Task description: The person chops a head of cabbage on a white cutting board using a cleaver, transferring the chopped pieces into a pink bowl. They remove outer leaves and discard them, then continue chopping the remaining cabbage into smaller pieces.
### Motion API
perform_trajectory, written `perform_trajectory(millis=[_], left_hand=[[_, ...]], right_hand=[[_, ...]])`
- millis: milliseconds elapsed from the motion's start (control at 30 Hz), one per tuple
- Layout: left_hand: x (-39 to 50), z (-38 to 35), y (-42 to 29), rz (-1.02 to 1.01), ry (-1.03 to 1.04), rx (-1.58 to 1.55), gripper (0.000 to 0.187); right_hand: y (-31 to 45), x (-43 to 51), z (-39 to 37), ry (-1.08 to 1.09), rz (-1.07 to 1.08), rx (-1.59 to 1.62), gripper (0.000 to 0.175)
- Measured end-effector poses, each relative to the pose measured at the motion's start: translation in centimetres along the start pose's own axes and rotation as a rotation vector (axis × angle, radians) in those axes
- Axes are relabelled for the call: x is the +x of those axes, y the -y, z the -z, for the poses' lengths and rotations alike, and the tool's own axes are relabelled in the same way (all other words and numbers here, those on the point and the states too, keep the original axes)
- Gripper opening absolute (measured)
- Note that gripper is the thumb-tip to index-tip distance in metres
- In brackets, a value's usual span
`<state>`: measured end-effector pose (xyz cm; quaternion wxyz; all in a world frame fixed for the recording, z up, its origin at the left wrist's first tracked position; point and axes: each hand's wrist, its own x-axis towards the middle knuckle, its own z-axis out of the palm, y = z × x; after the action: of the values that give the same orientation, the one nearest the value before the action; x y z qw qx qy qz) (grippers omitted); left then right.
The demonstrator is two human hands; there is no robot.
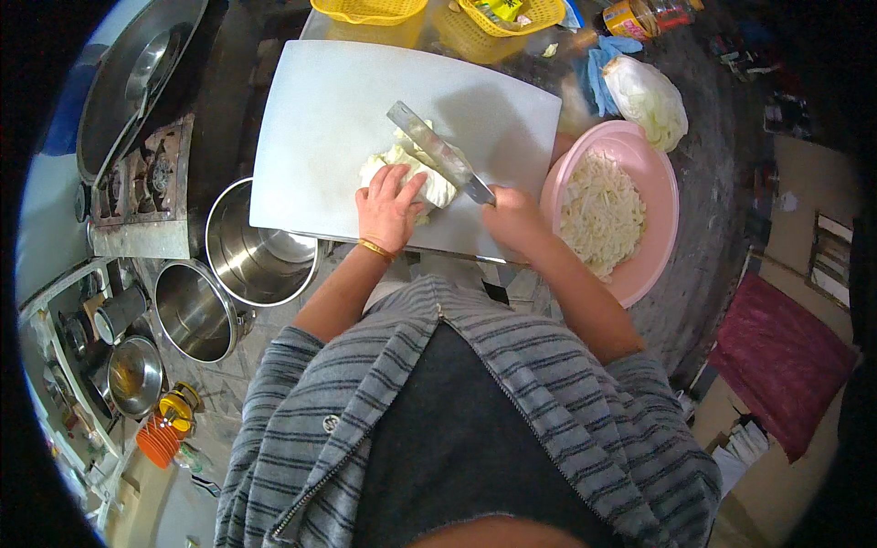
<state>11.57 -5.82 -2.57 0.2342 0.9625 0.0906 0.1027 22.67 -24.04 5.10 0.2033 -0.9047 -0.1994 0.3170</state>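
Observation:
My right hand grips the handle of a broad kitchen knife, whose blade reaches up and left over pale cabbage. My left hand, with a yellow bangle at the wrist, presses on the cabbage with its fingers spread. The cabbage lies on a large white cutting board, partly hidden by the hand and the blade. Right of the board stands a pink basin holding shredded cabbage. A pale whole cabbage lies above the basin, partly over its rim.
Yellow plastic baskets stand beyond the board, with a bottle and a blue cloth at upper right. Steel pots stand low at left, near a stove and a large wok holding a ladle.

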Motion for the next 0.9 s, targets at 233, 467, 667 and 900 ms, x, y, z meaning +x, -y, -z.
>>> perform_trajectory(millis=[233,467,667,900], left_hand=[[0.0,-0.3,0.1,0.004,0.002,0.016,0.054],[-0.2,-0.3,0.0,-0.006,-0.010,0.016,0.057],[-0.5,-0.7,0.1,0.030,-0.082,-0.050,0.053],[-0.6,-1.0,0.3,0.016,-0.092,-0.032,0.049]], right_hand=[[-0.3,0.3,0.2,0.140,0.044,-0.203,0.026],[-0.4,4.1,-4.4,0.122,-0.091,-0.166,0.025],[0.3,0.4,-0.2,0.033,0.015,0.018,0.027],[1.0,-1.3,1.7,0.158,0.024,-0.225,0.028]])
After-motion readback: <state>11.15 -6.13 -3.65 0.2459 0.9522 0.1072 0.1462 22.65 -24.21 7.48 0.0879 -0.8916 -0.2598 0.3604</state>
